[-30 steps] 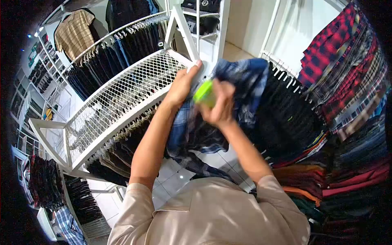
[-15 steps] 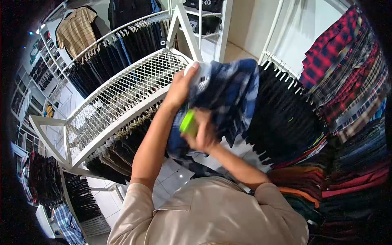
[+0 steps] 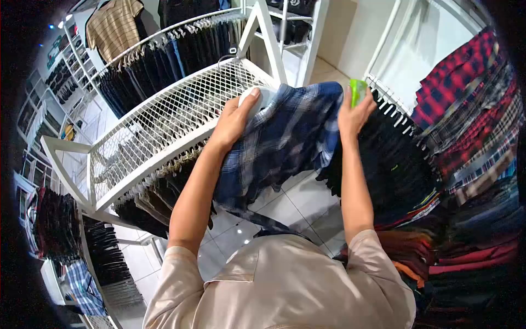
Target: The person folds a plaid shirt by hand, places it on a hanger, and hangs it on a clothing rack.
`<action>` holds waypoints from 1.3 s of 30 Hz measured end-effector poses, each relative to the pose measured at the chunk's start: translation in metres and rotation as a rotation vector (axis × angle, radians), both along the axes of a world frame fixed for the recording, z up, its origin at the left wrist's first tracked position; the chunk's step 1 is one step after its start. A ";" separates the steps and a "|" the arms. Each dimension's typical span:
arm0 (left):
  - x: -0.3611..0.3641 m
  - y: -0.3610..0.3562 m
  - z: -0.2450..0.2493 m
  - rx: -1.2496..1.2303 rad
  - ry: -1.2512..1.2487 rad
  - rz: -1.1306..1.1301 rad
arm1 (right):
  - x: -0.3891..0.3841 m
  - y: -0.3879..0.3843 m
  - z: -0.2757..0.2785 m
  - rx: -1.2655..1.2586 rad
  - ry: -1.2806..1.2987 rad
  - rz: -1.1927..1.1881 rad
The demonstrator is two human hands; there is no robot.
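A blue plaid shirt (image 3: 285, 137) hangs spread in front of me, its lower part reaching down toward my waist. At its upper left, my left hand (image 3: 235, 118) is closed on a smooth white piece (image 3: 264, 100) by the shirt's edge, thumb on top. My right hand (image 3: 355, 114), raised at the shirt's right edge, has its fingers wrapped round a bright green handheld object (image 3: 358, 92). I cannot tell what kind of tool the green object is.
A white mesh-topped rack (image 3: 159, 126) with clothes on hangers stands at the left. Dark garments (image 3: 383, 159) hang close on the right, with red plaid shirts (image 3: 455, 82) beyond. White floor tiles (image 3: 290, 205) show below the shirt.
My right hand has swung from the shirt's lower left up to its right edge, carrying the green object. My left hand still holds the upper left, and the shirt looks more spread out.
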State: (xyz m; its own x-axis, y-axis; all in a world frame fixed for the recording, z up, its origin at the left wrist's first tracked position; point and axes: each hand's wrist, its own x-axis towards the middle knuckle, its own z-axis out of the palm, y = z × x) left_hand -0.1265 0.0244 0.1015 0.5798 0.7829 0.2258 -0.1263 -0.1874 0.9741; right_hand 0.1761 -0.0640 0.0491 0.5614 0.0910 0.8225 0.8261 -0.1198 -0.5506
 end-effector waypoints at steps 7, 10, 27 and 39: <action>0.004 -0.009 -0.007 0.138 -0.069 -0.049 | -0.125 -0.020 0.000 -0.155 -0.516 0.511; -0.016 0.003 -0.013 0.152 0.042 -0.019 | -0.067 0.009 -0.013 -0.112 -0.186 0.227; -0.009 0.058 0.029 0.120 -0.023 0.135 | -0.250 0.005 -0.104 -0.236 -0.435 1.111; -0.053 0.028 0.007 0.078 0.034 0.091 | -0.080 0.077 0.001 -0.058 -0.007 0.191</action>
